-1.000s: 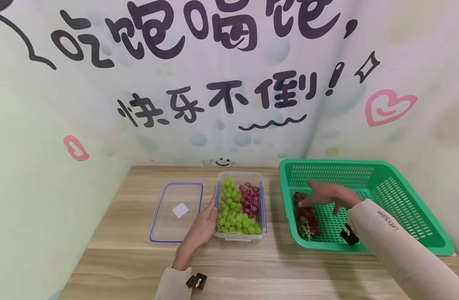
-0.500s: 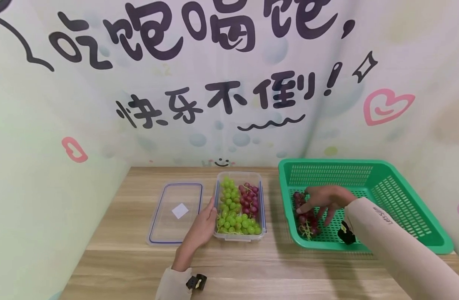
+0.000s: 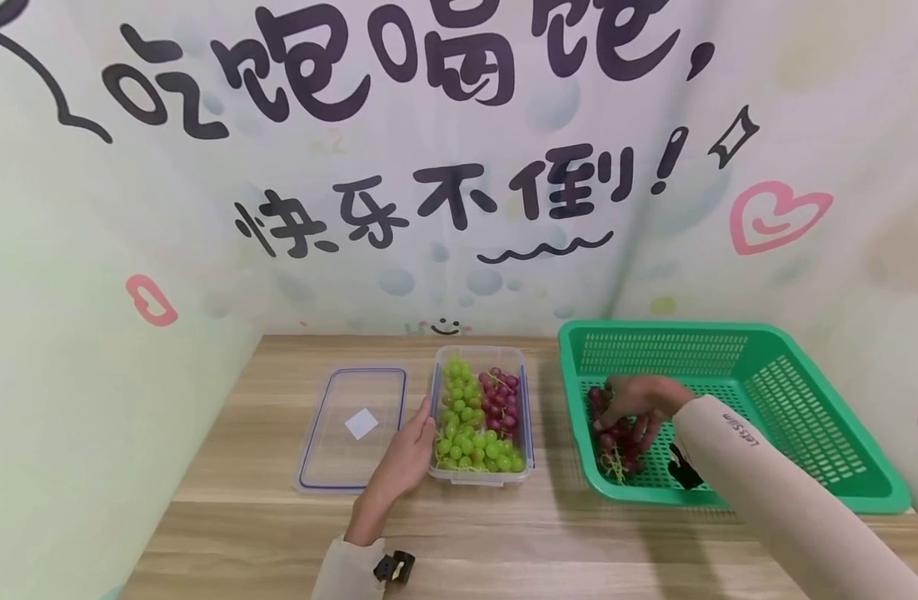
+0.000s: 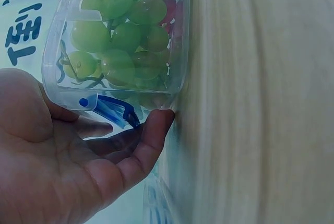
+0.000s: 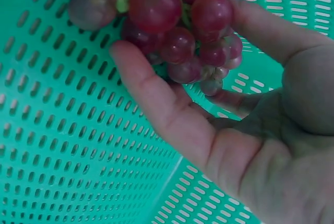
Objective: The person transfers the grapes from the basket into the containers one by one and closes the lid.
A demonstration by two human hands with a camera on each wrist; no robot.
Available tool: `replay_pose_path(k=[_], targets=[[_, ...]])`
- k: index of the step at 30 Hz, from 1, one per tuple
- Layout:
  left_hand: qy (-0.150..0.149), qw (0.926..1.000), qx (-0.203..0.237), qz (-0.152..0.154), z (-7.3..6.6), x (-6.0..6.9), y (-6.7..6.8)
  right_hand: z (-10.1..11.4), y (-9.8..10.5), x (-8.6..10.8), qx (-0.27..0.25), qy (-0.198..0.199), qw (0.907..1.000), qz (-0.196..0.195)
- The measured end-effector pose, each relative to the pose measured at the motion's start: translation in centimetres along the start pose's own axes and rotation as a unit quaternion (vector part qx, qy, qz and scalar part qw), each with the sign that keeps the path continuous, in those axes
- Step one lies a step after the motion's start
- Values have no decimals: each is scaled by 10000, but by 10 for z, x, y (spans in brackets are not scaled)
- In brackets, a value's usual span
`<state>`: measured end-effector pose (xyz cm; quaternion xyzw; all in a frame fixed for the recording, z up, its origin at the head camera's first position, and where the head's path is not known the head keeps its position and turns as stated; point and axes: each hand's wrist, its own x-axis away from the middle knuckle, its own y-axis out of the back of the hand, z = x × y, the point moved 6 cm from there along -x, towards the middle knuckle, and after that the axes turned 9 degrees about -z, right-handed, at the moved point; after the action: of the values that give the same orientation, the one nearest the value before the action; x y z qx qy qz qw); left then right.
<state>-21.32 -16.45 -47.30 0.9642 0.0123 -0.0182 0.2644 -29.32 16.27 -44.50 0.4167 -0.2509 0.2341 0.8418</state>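
In the head view my right hand reaches into a green plastic basket and holds a bunch of red grapes by its left wall. The right wrist view shows thumb and fingers around the bunch, its stem partly visible between the grapes. My left hand rests against the left side of a clear plastic container. In the left wrist view its fingertips touch the container low down, near a blue-edged latch. Green grapes and red grapes lie inside the container.
A clear lid with a blue seal and a white square label lies on the wooden table, left of the container. A printed cloth hangs behind the table. The basket's walls rise around my right hand.
My right hand has lowered onto the red grapes in the basket, and its fingers have closed around them. The left hand and the container have stayed in place.
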Motion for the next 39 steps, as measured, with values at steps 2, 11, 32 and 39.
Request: replay_pose_path(k=[2,11,32,39], targets=[[-11,10000,-19,-13,-1,0,1,0,0,-1,8,4,10000,-30],[-10,9999,-66,-79,-2,-1,3,3,-2,-3,-91,-29,9999,-89],[-66,9999,-17,-91,0,1,-1,-2,12,-3,-227,473,9970,-569],[-56,10000,2,-70,0,1,0,0,25,3,-468,696,9949,-557]])
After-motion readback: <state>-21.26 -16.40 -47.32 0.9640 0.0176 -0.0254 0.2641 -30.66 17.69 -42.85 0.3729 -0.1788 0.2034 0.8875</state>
